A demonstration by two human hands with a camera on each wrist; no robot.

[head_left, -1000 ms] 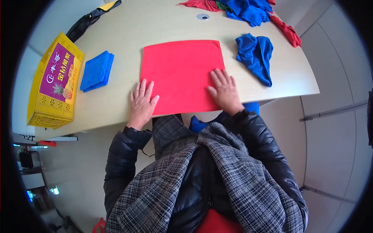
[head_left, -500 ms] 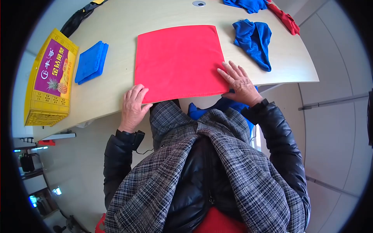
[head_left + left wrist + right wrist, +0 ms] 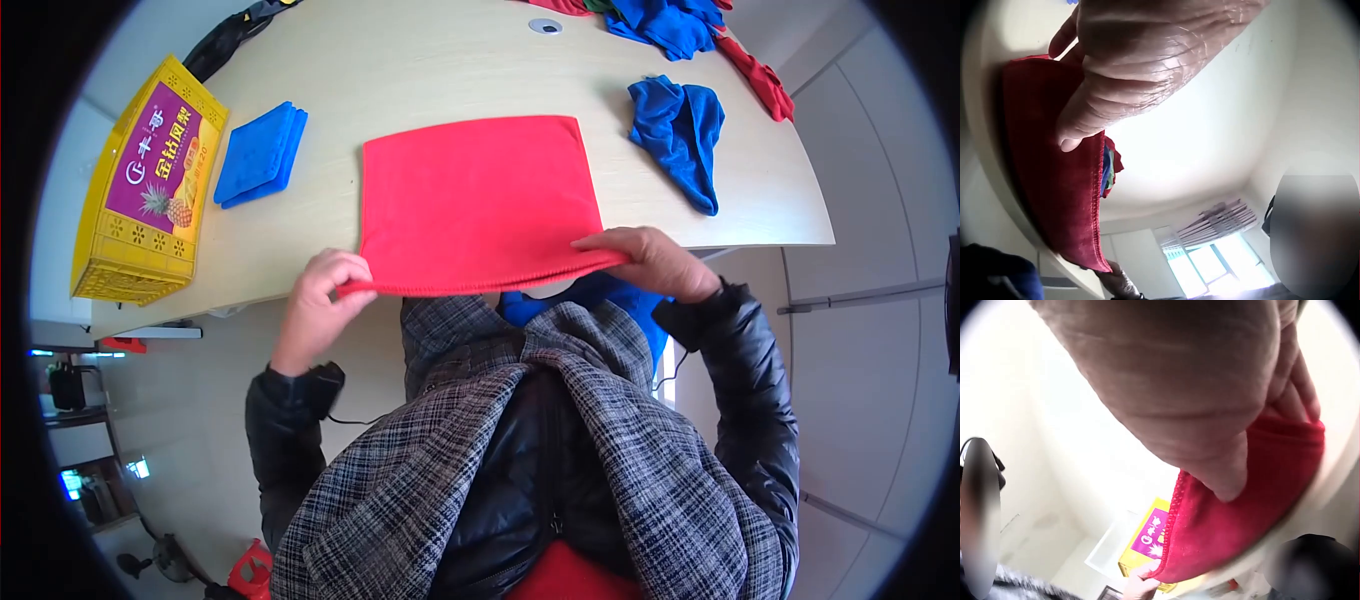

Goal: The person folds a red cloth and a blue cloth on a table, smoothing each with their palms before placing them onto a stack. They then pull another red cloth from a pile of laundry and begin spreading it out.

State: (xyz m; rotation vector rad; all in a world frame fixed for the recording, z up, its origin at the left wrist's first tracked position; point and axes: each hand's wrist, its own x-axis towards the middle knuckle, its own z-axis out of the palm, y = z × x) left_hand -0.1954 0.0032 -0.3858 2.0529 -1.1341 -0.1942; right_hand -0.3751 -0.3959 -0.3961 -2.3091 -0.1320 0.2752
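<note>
One yellow crate (image 3: 148,190), pineapple label, contents hidden, on counter (image 3: 440,85). One red cloth (image 3: 480,205): near edge pinched in left grip (image 3: 325,295), right grip (image 3: 662,263).

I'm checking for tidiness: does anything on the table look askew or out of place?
Mainly the crumpled blue cloth right of the red cloth: it lies bunched up, unlike the folded blue cloth at left.

The big right hand (image 3: 1179,387) pinches a red cloth (image 3: 1210,540), with its thumb on the side we see. Low down, the left hand (image 3: 1140,586) holds another corner. A yellow and purple box (image 3: 1147,532) peeks out beside the cloth.
</note>
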